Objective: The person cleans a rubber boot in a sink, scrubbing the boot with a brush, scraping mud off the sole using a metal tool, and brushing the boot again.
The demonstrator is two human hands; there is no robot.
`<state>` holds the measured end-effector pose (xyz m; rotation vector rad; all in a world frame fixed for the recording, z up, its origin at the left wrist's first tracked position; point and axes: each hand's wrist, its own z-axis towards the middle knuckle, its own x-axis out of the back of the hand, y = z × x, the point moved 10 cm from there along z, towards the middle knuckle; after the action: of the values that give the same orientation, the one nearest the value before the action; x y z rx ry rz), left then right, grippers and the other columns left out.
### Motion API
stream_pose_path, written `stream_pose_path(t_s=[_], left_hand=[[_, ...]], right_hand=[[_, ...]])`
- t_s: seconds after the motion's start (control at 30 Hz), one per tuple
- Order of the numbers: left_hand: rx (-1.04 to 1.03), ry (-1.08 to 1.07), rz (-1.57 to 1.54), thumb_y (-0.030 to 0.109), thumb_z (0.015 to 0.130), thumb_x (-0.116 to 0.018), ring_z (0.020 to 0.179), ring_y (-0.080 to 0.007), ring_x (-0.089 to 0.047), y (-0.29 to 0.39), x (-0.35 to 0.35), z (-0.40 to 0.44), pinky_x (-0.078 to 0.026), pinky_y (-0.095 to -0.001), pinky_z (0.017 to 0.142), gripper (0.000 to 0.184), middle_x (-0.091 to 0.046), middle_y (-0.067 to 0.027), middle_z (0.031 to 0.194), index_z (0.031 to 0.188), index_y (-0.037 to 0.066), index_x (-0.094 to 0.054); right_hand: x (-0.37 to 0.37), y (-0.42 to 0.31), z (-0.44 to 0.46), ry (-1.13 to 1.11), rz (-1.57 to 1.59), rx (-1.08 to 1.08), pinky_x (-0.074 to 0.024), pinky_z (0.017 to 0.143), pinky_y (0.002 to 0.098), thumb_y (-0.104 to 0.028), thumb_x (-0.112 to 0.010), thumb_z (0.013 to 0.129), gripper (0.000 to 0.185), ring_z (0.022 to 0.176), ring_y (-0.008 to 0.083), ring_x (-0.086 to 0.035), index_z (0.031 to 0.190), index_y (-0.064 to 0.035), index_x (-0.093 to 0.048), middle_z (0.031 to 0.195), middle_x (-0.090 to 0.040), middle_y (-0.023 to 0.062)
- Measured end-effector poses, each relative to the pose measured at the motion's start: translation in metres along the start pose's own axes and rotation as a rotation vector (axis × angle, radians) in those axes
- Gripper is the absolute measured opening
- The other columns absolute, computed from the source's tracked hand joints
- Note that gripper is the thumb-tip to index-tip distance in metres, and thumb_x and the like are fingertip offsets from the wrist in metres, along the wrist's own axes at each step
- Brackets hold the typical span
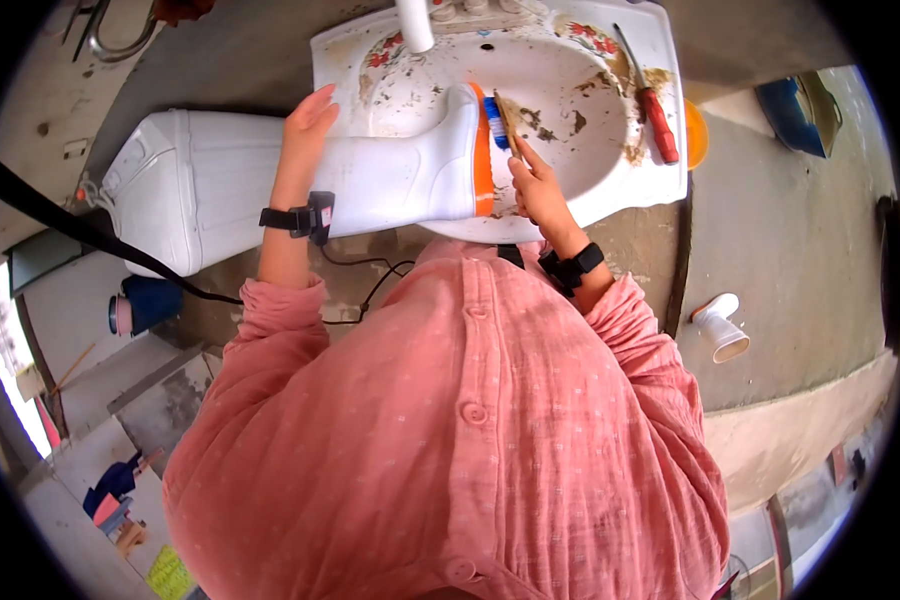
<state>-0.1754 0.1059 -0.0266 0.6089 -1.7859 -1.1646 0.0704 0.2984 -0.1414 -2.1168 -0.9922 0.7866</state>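
Note:
A white boot (400,175) with an orange sole (483,150) lies on its side, its foot over the dirty sink (677,120). My left forearm crosses the boot's shaft, and my left hand (311,116) is at its far edge with the fingers stretched out, holding nothing visible. Closed round a brush's wooden handle (511,128) is my right hand (538,188). The brush's blue bristles (496,124) face the sole and are beside or against it. Brown dirt is spread in the basin.
A red-handled screwdriver (658,125) lies on the sink's right rim. The white faucet (415,25) stands at the back. An orange bowl (696,136) is partly hidden by the sink. A white pipe fitting (722,330) and a blue container (796,113) are at the right. Dark cables (370,262) hang near my body.

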Motion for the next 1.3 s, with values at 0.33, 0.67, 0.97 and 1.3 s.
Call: stream_pose_path(t_s=[0.33, 0.67, 0.97, 1.3], left_hand=[[0.548, 0.054, -0.261, 0.038, 0.090, -0.051, 0.099, -0.0170, -0.056, -0.080, 0.097, -0.104, -0.044, -0.0303, 0.085, 0.048, -0.060, -0.0126, 0.106, 0.113, -0.004, -0.052], [0.379, -0.414, -0.628, 0.017, 0.089, -0.053, 0.095, -0.0170, -0.059, 0.018, -0.022, -0.053, -0.048, -0.0297, 0.084, 0.034, -0.059, -0.0092, 0.109, 0.117, -0.001, -0.049], [0.572, -0.697, -0.943, 0.014, 0.093, -0.040, 0.095, -0.0239, -0.060, 0.062, -0.096, -0.016, -0.050, -0.0380, 0.086, 0.029, -0.058, -0.0157, 0.109, 0.114, -0.004, -0.049], [0.692, -0.536, -0.807, 0.022, 0.094, -0.040, 0.108, -0.0284, -0.053, 0.035, -0.112, -0.015, -0.041, -0.0414, 0.097, 0.040, -0.052, -0.0180, 0.120, 0.123, -0.005, -0.041]], right_hand=[[0.001, -0.011, 0.004, 0.064, -0.161, 0.037, -0.0351, 0.049, 0.0228, -0.022, -0.052, 0.088, 0.051, 0.055, 0.0074, -0.041, 0.132, -0.0024, -0.036, 0.071, -0.049, 0.0011], [-0.045, -0.058, -0.024, -0.137, 0.057, 0.145, -0.0318, 0.035, 0.0215, -0.022, -0.041, 0.094, 0.048, 0.040, 0.0070, -0.038, 0.137, -0.0065, -0.026, 0.068, -0.049, 0.0034], [-0.078, -0.137, -0.111, -0.111, -0.373, 0.669, -0.0444, 0.069, 0.0336, -0.017, -0.051, 0.088, 0.053, 0.068, 0.0262, -0.054, 0.136, -0.0084, -0.033, 0.080, -0.055, 0.0177], [-0.047, -0.103, -0.054, 0.133, -0.596, 0.519, -0.0438, 0.066, 0.0476, -0.025, -0.046, 0.087, 0.051, 0.069, 0.0427, -0.057, 0.133, -0.0078, -0.036, 0.071, -0.059, 0.0265]])
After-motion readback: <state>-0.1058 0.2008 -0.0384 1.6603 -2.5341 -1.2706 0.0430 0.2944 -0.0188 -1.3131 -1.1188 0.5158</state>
